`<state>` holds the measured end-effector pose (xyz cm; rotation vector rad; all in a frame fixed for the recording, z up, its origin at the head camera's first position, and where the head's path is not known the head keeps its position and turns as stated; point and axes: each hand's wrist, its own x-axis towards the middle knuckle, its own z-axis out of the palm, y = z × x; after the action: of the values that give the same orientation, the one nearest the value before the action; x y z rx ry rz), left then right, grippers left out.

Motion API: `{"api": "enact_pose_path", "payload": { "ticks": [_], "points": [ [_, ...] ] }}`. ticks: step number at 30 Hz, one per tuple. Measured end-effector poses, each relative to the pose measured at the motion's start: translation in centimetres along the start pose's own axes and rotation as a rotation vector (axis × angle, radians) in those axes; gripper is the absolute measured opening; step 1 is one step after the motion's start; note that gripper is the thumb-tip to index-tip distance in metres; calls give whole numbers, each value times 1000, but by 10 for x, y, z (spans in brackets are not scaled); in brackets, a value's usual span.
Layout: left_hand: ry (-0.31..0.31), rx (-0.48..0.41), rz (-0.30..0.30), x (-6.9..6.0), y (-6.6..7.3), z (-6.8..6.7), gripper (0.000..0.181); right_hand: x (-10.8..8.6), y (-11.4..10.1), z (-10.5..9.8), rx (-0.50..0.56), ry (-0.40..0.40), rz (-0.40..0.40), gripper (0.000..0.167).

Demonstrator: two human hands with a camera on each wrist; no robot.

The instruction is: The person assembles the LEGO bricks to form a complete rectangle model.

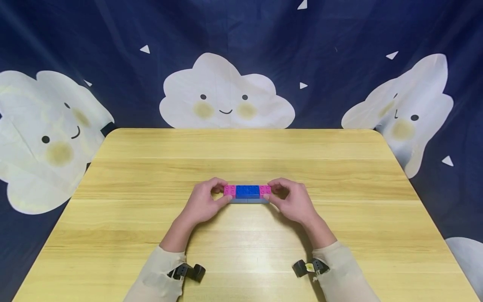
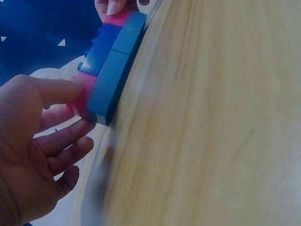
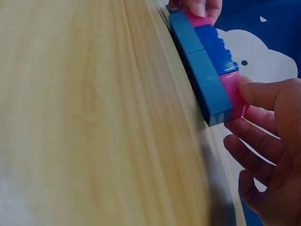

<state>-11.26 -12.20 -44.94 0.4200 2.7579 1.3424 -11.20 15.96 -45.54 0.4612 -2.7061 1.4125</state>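
A low two-layer stack of toy building bricks lies crosswise near the middle of the table. Its top layer has a blue brick (image 1: pixel 247 191) between a left pink brick (image 1: pixel 229 190) and a right pink brick (image 1: pixel 266 190). Two teal bricks (image 2: pixel 110 77), end to end, form the layer below. My left hand (image 1: pixel 202 203) pinches the left pink brick between thumb and fingers. At the opposite end my right hand (image 1: pixel 296 203) pinches the right pink brick. In both wrist views the lower fingers are loosely bent beside the stack's end.
The bricks are on a light wood table (image 1: pixel 249 151) with rounded far corners. Behind it hangs a dark blue cloth (image 1: pixel 241 33) printed with white smiling clouds. A small black device (image 1: pixel 188 272) is strapped on the left sleeve, and another black device (image 1: pixel 309 267) on the right.
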Motion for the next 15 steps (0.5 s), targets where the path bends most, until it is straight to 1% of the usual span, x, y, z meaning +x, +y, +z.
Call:
{"api": "enact_pose_path", "payload": {
  "ticks": [2,6,10,15],
  "points": [
    [15,12,-22,1,1,1,31,2,-1,2,-13,12,29,27],
    [57,60,-45,5,1,5,29,7,-2,6,-56,53,81,28],
    [96,80,-60,7,1,10,24,12,-2,10,-90,90,90,25],
    [118,87,-69,9,3,13,21,17,-2,14,-104,109,97,22]
  ]
}}
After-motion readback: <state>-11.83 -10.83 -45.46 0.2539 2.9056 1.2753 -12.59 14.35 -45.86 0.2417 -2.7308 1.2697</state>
